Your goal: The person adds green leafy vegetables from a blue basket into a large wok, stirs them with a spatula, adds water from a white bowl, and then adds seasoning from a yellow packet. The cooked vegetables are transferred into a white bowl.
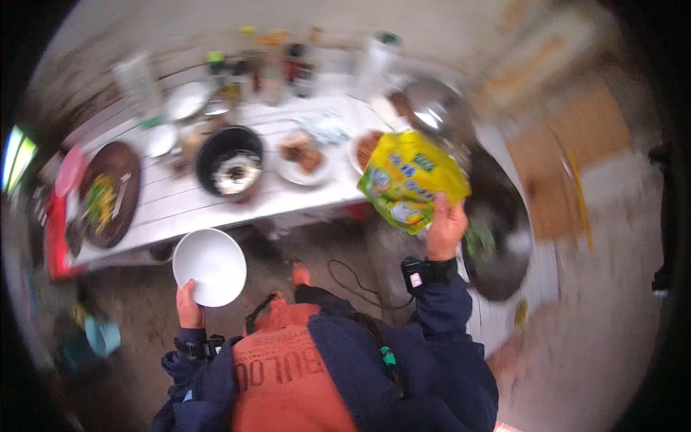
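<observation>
My left hand (190, 308) grips the rim of a white bowl (210, 267), thumb on its inner side. No contents show in the bowl, which hangs in front of the table edge. In my right hand (447, 229) is a yellow and green plastic pouch (413, 181) bearing printed writing. The pouch is raised, tilted, and covers part of a plate with reddish-brown food (366, 148). Beyond the bowl stands a black pot (205, 148) with white contents and a dark patch inside. A white plate (294, 174) with brown food pieces sits between pot and pouch.
On the white slatted table (248, 208), a round brown board (127, 205) holds chopped green and yellow food and a knife. Blurred bottles (302, 78) line the back. At right are a metal wok or lid (440, 105) and a large dark pan (502, 259). A cable (351, 294) lies below.
</observation>
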A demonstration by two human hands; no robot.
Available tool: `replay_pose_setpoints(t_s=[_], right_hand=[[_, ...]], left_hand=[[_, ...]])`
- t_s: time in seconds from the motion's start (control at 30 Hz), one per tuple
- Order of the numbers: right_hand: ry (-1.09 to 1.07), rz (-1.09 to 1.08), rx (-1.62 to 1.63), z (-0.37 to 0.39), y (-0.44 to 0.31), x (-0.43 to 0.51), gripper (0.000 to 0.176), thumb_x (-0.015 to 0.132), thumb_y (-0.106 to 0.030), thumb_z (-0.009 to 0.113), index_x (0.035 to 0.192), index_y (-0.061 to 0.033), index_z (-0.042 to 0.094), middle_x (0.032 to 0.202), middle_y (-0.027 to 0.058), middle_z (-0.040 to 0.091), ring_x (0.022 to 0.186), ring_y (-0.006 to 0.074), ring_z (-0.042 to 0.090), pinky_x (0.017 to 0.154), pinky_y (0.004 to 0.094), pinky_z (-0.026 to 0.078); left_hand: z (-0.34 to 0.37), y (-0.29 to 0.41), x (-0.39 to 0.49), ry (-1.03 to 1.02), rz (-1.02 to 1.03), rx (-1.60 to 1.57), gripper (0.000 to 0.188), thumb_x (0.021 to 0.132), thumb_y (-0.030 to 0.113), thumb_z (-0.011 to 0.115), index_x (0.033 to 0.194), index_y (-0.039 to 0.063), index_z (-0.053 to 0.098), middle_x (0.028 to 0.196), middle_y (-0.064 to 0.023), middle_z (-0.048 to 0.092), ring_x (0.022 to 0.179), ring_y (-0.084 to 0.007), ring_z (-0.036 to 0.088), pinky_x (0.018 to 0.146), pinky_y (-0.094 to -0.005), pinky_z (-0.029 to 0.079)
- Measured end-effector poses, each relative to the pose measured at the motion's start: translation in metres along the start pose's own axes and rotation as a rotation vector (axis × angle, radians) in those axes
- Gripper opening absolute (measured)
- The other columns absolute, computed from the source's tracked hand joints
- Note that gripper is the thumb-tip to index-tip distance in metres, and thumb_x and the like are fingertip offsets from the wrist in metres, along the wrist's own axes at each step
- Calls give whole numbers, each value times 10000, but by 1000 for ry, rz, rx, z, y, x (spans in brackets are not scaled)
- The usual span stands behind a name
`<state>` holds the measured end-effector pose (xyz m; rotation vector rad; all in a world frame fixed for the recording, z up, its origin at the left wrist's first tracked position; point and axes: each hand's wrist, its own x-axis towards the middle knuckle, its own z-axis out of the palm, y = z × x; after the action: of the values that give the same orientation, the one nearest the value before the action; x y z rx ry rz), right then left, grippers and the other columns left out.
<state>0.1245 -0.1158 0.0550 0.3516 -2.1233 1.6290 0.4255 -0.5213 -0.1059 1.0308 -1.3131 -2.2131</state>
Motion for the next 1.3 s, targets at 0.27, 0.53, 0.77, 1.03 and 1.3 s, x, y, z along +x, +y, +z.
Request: replay_pose_setpoints(t_s=[0.27,0.53,0.77,1.03,1.3], right_hand=[[348,365,-577,-184,-11,-170,294,1011,-224,474,1069,34,602,847,186,666,763,200,638,688,364,487],[524,302,-1127,-343,-28,-196,217,961,-156,523,975,29,634,822,232,655,719,326,667,614,391,493],[322,440,-1317,-432,41,-101,266,997,-249,455,1003,-42,621,843,235,648,787,401,645,651,476,499],[91,456,-1369,-476,151,-14,263,999,-275,445,907,-52,549,717,216,639,681,427,633,587,547,478],[68,549,-1341,-486,215,-9,287,982,-318,463,925,-59,574,739,215,646,716,421,642,617,546,483]], left_hand=[[132,-49,22,-602,-176,198,432,932,171,511,1308,-39,484,1148,-94,598,1004,-172,574,902,-302,446],[278,-89,4,-762,-204,406,386,933,230,520,1217,-28,560,1085,-70,614,988,-162,549,888,-272,415],[371,-134,-26,-789,-284,434,437,931,254,524,1296,14,499,1091,-72,596,951,-168,589,796,-290,477],[412,-153,-50,-621,-299,479,396,929,242,528,1264,31,530,1021,-40,614,890,-152,598,762,-284,485],[436,-158,-40,-636,-110,458,388,943,207,513,1270,-1,521,1107,-49,599,995,-158,559,883,-287,433]])
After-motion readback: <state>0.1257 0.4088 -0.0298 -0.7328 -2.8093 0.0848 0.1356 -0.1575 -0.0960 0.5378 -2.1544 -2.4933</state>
